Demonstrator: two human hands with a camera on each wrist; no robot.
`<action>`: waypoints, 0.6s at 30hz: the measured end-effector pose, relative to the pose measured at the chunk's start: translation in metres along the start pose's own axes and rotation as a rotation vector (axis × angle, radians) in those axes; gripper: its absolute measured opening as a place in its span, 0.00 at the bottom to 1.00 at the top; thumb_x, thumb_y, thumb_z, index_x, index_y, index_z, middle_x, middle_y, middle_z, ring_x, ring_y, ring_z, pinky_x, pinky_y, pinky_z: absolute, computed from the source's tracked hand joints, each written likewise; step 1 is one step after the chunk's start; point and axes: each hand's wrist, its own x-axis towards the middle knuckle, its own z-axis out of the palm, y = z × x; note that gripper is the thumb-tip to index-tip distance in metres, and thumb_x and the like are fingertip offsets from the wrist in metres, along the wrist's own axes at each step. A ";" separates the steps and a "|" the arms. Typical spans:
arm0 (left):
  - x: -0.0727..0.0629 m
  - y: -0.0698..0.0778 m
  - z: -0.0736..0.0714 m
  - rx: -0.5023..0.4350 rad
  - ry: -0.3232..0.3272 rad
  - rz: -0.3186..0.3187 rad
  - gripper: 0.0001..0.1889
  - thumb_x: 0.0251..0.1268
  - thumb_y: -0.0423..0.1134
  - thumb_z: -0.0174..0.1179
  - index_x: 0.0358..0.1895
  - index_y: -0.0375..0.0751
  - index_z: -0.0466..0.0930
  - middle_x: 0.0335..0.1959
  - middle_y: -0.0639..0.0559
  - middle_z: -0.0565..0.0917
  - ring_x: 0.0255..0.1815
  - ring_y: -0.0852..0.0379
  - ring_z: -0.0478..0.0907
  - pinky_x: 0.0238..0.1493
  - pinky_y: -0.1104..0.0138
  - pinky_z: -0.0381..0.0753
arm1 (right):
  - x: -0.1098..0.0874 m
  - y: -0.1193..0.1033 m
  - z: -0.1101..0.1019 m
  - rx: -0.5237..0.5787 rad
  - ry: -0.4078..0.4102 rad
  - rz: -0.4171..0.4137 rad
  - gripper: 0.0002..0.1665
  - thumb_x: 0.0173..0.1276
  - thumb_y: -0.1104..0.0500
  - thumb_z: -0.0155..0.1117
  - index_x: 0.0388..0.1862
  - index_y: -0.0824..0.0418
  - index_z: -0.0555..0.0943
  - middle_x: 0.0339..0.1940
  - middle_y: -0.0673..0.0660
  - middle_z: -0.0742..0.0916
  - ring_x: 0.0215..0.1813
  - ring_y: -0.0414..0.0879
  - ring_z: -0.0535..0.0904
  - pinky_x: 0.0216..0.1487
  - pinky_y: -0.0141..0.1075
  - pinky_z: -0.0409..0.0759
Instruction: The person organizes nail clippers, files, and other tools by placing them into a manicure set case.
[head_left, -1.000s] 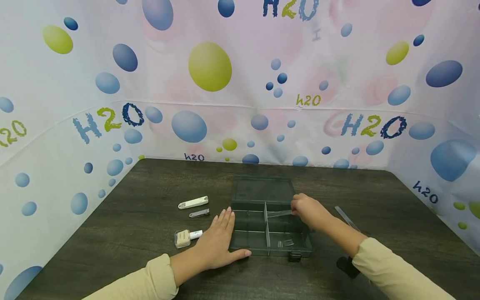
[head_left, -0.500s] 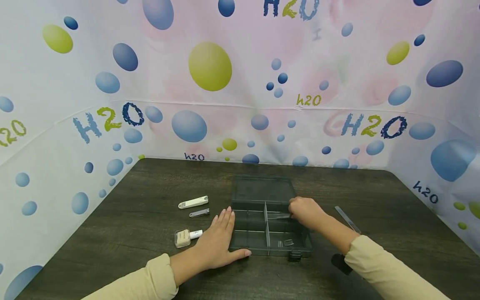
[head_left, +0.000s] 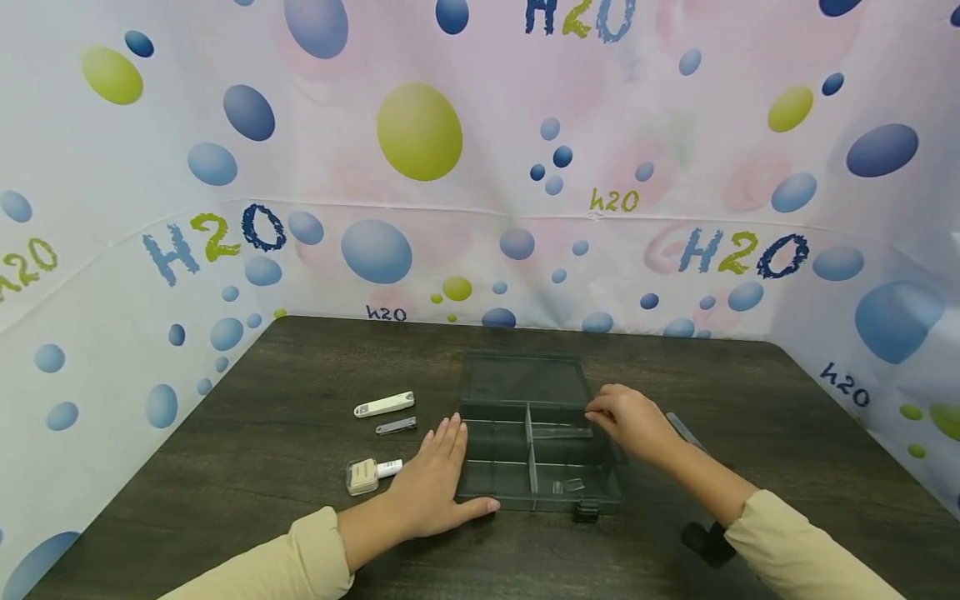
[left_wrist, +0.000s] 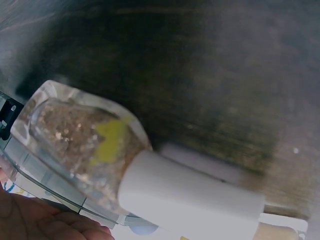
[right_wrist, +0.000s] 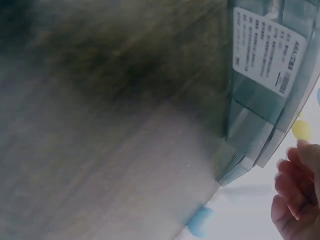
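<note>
Right hand (head_left: pixel 628 419): poised over the box's right wall near the back; fingers loosely curled, nothing visible between them.
Clear strip (head_left: pixel 561 432): crosswise in the right half of the box, running from the upright divider towards the right wall, just under that hand's fingertips; from where I stand, I cannot tell whether its ends sit in slots.
Handling of strip: best to meet any slot squarely, then press evenly at both ends; pushing one end alone may tilt it.
Left hand (head_left: pixel 438 479): fingers straight, laid along the box's left side, thumb reaching to the front edge; a sound brace against sliding.
Box (head_left: pixel 498 503): dark, see-through, on the counter (head_left: pixel 315 358), lid (head_left: pixel 525 379) laid back.
Upright divider (head_left: pixel 533 471): runs front to back; probably bends if the strip is forced sideways.
Small clear pieces (head_left: pixel 567 486): front right compartment, ahead of the strip; better kept out from under it.
Glitter bottle (left_wrist: pixel 75 145): white-capped, near the left wrist, beside a beige bottle (head_left: pixel 362 476); elbow room wanted.
Clippers: white pair (head_left: pixel 384 405) and small metal pair (head_left: pixel 396 426), left of the box.
</note>
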 end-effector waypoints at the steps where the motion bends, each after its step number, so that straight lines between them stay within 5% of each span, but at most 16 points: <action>1: 0.000 0.000 0.000 -0.001 0.000 0.000 0.52 0.57 0.70 0.49 0.70 0.26 0.50 0.73 0.32 0.50 0.74 0.39 0.48 0.71 0.50 0.55 | -0.002 0.001 0.000 0.018 0.024 0.012 0.03 0.58 0.64 0.66 0.31 0.63 0.85 0.27 0.50 0.81 0.28 0.39 0.74 0.28 0.29 0.74; 8: -0.001 0.000 0.000 -0.006 0.001 -0.001 0.52 0.57 0.70 0.49 0.70 0.26 0.50 0.73 0.32 0.50 0.74 0.39 0.48 0.71 0.50 0.54 | -0.019 0.011 -0.007 0.106 0.110 0.077 0.06 0.58 0.66 0.66 0.35 0.66 0.84 0.32 0.53 0.83 0.32 0.42 0.76 0.31 0.31 0.77; 18: 0.000 0.000 0.001 -0.005 0.012 0.006 0.52 0.57 0.70 0.49 0.70 0.26 0.51 0.73 0.32 0.50 0.74 0.39 0.48 0.71 0.50 0.55 | -0.044 0.026 -0.017 0.067 0.188 0.171 0.14 0.56 0.67 0.67 0.42 0.70 0.81 0.38 0.62 0.84 0.39 0.55 0.79 0.35 0.45 0.78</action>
